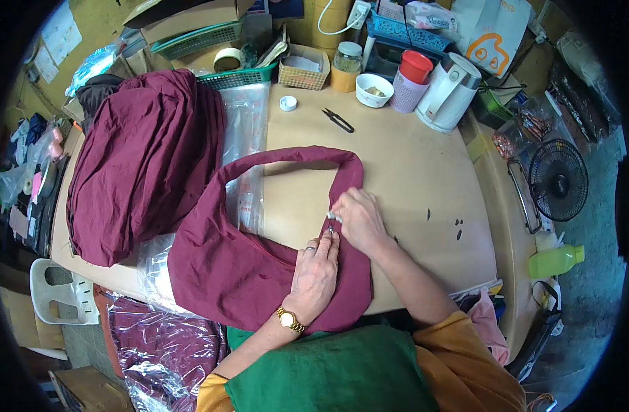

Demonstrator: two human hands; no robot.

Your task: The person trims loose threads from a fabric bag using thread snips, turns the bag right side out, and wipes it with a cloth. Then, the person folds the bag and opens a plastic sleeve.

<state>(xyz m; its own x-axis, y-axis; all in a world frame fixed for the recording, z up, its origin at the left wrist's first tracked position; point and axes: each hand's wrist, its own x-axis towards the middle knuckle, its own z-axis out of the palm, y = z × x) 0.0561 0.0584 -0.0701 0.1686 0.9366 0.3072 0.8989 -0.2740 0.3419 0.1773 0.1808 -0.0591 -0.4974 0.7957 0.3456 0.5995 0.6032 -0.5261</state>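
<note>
A maroon cloth bag (pixel 225 275) lies on the table, its strap looping away from me. My left hand (pixel 314 275), with a ring and a gold watch at the wrist, rests on the bag's right part, fingertips beside a small metal piece near the opening. Just above it, my right hand (pixel 359 218) is closed, pinching a small whitish item (pixel 333 215) at the base of the strap; what exactly it is cannot be made out.
A large maroon pile (pixel 143 165) sits at the left on plastic sheets (pixel 249 123). Black snips (pixel 338 120), a white lid (pixel 287 104), a bowl (pixel 374 91) and a kettle (pixel 448 93) stand or lie farther back. A fan (pixel 558 180) is at the right.
</note>
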